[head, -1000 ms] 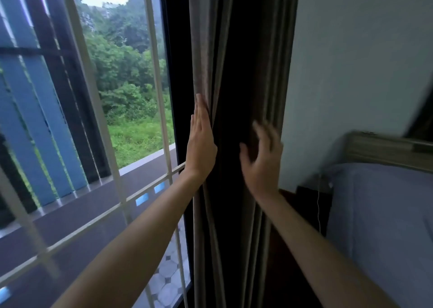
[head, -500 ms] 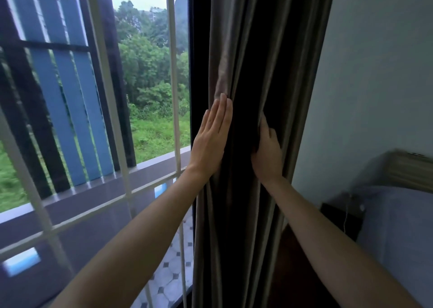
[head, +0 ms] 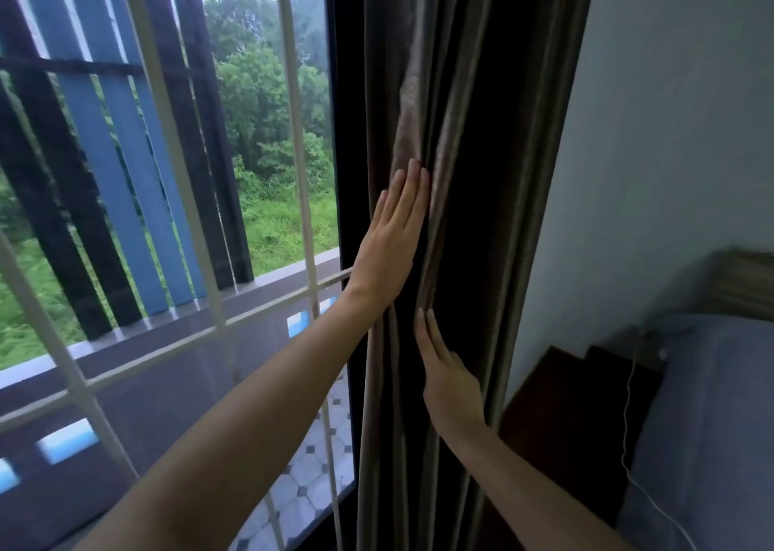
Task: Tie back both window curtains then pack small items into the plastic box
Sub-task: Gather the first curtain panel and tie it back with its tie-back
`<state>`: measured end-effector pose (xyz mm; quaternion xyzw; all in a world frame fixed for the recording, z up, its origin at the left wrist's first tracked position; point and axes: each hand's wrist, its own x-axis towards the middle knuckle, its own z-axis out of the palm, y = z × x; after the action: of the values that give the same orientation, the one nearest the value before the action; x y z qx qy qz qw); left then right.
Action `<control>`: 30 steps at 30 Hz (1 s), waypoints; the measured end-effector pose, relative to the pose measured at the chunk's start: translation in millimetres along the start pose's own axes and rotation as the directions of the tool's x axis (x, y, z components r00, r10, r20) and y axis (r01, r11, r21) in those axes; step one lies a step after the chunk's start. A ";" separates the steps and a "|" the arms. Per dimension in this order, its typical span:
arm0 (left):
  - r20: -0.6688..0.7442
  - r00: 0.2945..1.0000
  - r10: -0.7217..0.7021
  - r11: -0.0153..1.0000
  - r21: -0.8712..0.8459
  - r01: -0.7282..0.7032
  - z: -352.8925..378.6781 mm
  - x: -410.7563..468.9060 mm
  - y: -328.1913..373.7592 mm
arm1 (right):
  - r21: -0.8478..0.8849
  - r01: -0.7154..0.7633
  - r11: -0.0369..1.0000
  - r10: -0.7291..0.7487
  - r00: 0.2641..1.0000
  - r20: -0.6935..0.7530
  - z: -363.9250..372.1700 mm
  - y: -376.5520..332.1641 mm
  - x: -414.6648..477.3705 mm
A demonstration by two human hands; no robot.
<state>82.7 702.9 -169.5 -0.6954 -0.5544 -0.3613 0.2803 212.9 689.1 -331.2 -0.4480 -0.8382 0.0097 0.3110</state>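
A dark brown curtain (head: 481, 110) hangs gathered in folds at the right side of the window, between the glass and the wall. My left hand (head: 387, 240) lies flat against the curtain's left folds, fingers straight and pointing up. Lower down, my right hand (head: 450, 378) presses flat on the folds too, fingers straight, its fingertips just below the left wrist. No tie-back and no plastic box are in view.
The window (head: 251, 173) with a white metal grille (head: 293, 131) fills the left. A grey wall (head: 670, 131) stands right of the curtain. Below it are a dark wooden bedside table (head: 565, 404), a bed with grey bedding (head: 712, 425) and a white cable (head: 628, 425).
My right hand has slid down the curtain from beside the left hand to below it. The left hand stays flat on the folds. The view has shifted slightly left.
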 end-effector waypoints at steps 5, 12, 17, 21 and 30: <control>-0.007 1.000 0.000 0.994 -0.106 -0.001 7.8 -3.0 3.1 | -0.067 0.029 0.997 -0.028 1.000 0.009 0.1 0.9 -3.8; -0.089 0.996 -0.028 0.969 -0.246 0.005 17.7 -3.2 10.5 | -0.053 0.047 0.997 -0.044 0.997 0.063 5.9 9.0 -11.5; -0.143 0.984 -0.106 0.862 -0.506 0.020 21.3 -1.1 24.9 | -0.033 0.049 0.998 -0.046 0.997 0.065 15.1 1.9 -14.0; -0.185 0.949 -0.257 0.809 -0.578 0.107 23.4 4.5 23.0 | -0.058 0.071 0.996 -0.068 0.996 0.055 19.0 8.4 -10.9; -0.167 0.967 -0.191 0.976 -0.141 0.168 31.6 4.0 18.2 | -0.057 0.222 0.973 -0.229 0.963 -0.146 -3.7 26.9 -3.6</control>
<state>107.0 726.0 -184.4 -0.6232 -0.5636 -0.4806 0.2510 236.4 701.5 -338.0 -0.3552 -0.8576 -0.0767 0.3638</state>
